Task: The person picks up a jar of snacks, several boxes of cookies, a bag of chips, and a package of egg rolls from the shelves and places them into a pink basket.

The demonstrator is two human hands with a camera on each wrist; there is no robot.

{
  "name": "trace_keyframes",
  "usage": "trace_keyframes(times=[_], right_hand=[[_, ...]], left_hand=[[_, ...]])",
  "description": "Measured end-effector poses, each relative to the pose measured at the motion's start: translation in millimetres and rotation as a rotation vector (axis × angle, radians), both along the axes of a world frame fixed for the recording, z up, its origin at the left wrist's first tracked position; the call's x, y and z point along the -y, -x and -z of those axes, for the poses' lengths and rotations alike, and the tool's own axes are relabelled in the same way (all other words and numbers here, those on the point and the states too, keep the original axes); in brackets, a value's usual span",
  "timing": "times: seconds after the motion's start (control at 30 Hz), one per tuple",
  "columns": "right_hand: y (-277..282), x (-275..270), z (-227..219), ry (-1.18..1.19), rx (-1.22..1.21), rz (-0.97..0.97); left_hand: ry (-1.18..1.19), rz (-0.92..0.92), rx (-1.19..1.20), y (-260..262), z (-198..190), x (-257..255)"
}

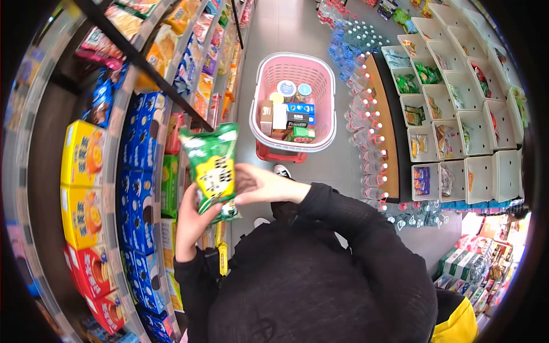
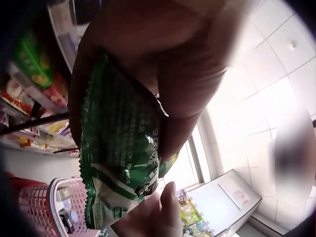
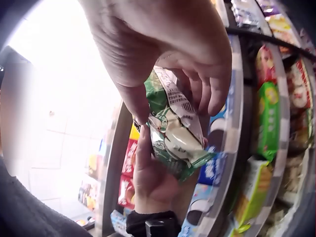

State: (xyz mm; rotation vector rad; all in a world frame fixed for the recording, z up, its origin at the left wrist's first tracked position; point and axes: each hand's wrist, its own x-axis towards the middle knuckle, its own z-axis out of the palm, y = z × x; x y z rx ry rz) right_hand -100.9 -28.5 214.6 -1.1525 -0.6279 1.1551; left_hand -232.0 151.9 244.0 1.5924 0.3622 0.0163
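A green snack bag (image 1: 216, 168) with a yellow patch and dark lettering is held up before the body, beside the left shelves. My left hand (image 1: 195, 220) grips its lower left part, the thumb laid across the front. From the other side, my right hand (image 1: 266, 184) holds the bag's right edge between thumb and fingers. The left wrist view shows the bag (image 2: 121, 148) hanging below my left hand (image 2: 163, 59), its crimped edge facing the camera. Printed text and a barcode show on the bag (image 3: 177, 126) under my right hand (image 3: 173, 39) in the right wrist view.
A pink shopping basket (image 1: 260, 86) with boxes and tubs stands in the aisle ahead. Shelves with blue boxes (image 1: 137, 211) and yellow boxes (image 1: 83, 154) run along the left. Water bottles (image 1: 366, 137) line the right side, next to white bins (image 1: 457, 123) of packets.
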Motion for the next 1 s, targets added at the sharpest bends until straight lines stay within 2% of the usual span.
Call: trace_keyframes(times=[0.07, 0.13, 0.17, 0.23, 0.27, 0.33, 0.37, 0.43, 0.47, 0.53, 0.57, 0.6, 0.67, 0.7, 0.73, 0.8, 0.87, 0.9, 0.97, 1.0], right_hand=[[-34.0, 21.2, 11.9, -0.040, -0.088, 0.126], [-67.2, 40.1, 15.6, -0.096, -0.056, 0.350], [-85.2, 53.3, 8.5, -0.074, -0.168, 0.396], [-123.3, 77.4, 32.9, -0.066, -0.337, 0.435], [-141.5, 91.6, 38.0, -0.064, -0.433, 0.450], [-176.7, 119.1, 47.4, -0.112, -0.539, 0.347], [-192.5, 134.5, 56.7, -0.124, -0.611, 0.325], [-218.3, 148.6, 49.7, -0.042, -0.540, 0.276], [-230.9, 151.3, 49.6, 0.011, -0.486, 0.235], [-249.4, 152.1, 60.3, 0.052, -0.455, 0.190], [-256.5, 152.1, 62.6, 0.148, -0.360, 0.166], [-263.0, 153.2, 65.3, 0.241, -0.264, 0.143], [-275.3, 162.2, 81.9, 0.255, -0.320, 0.179], [-279.8, 165.1, 84.1, 0.268, -0.414, 0.311], [-284.7, 167.8, 87.1, 0.279, -0.505, 0.443], [-289.9, 172.5, 113.4, 0.239, -0.540, 0.644], [-289.1, 166.9, 126.4, 0.231, -0.548, 0.786], [-287.8, 162.8, 137.4, 0.233, -0.554, 0.765], [-285.3, 155.7, 167.7, 0.187, -0.570, 0.878], [-284.6, 153.9, 186.3, 0.273, -0.532, 0.914]], left_hand=[[-0.021, 0.113, -0.071, -44.5, 10.0, 8.9], [-0.153, 0.257, -0.136, -83.5, 23.7, 11.6], [-0.126, 0.335, -0.151, -102.8, 29.5, 14.6], [-0.114, 0.464, -0.219, -143.8, 21.4, 24.8], [-0.142, 0.517, -0.173, -161.0, 29.9, 26.9], [-0.087, 0.611, -0.161, -196.8, 30.9, 34.3], [-0.086, 0.597, -0.167, -213.6, 33.3, 37.1], [-0.181, 0.822, -0.186, -244.5, 39.2, 42.0], [-0.178, 0.805, -0.194, -259.0, 40.7, 46.1], [-0.320, 0.981, -0.241, -286.1, 43.7, 54.3], [-0.257, 1.038, -0.254, -300.2, 45.2, 56.2], [-0.197, 1.033, -0.249, -307.2, 70.0, 51.9], [0.224, 0.859, -0.499, -323.8, 79.5, 45.8], [0.377, 0.690, -0.489, -328.0, 83.6, 43.1], [0.615, 0.445, -0.478, -328.1, 84.1, 44.2], [0.923, 0.234, -0.374, -336.4, 108.1, 38.9], [0.796, 0.081, -0.298, -343.6, 136.0, 44.8], [0.709, 0.044, -0.324, -350.0, 143.1, 50.1], [0.530, 0.012, -0.417, -366.2, 150.7, 60.9], [0.439, 0.016, -0.484, -374.6, 154.3, 65.7]])
